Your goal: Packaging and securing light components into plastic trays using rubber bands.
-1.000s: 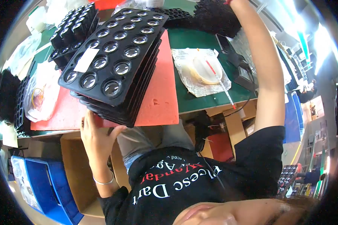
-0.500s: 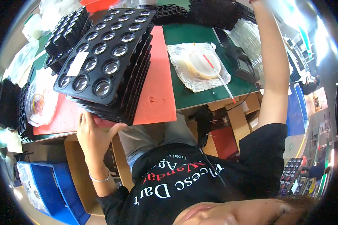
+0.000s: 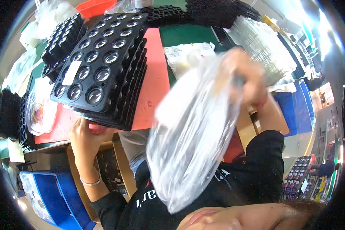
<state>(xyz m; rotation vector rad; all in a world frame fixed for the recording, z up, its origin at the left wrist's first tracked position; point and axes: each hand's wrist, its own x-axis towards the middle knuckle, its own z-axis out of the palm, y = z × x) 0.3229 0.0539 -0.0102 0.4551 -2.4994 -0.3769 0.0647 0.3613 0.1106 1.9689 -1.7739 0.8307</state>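
Observation:
My left hand (image 3: pixel 83 138) is at the near lower edge of a stack of black plastic trays (image 3: pixel 120 109), its fingers gripping from below and partly hidden by it. The top tray has rows of round pockets with shiny clear lens-like discs (image 3: pixel 102 74) and a blank-looking white label (image 3: pixel 71 73). My right hand (image 3: pixel 243 74), blurred by motion, is closed on the gathered top of a large clear plastic bag (image 3: pixel 193 134). The bag hangs in front of my body, looking limp. Under the trays lies a pink foam sheet (image 3: pixel 155 80).
Behind the bag, a paper sheet (image 3: pixel 178 57) lies partly covered on the green table (image 3: pixel 176 35). A phone (image 3: pixel 219 35) and stacked clear trays (image 3: pixel 258 50) stand at the right. More black trays (image 3: pixel 61 38) are at the far left. Blue bins (image 3: pixel 55 195) sit below left.
My right hand has come back from the far right and now holds up the clear bag, which covers much of the paper sheet. My left hand stays at the tray stack.

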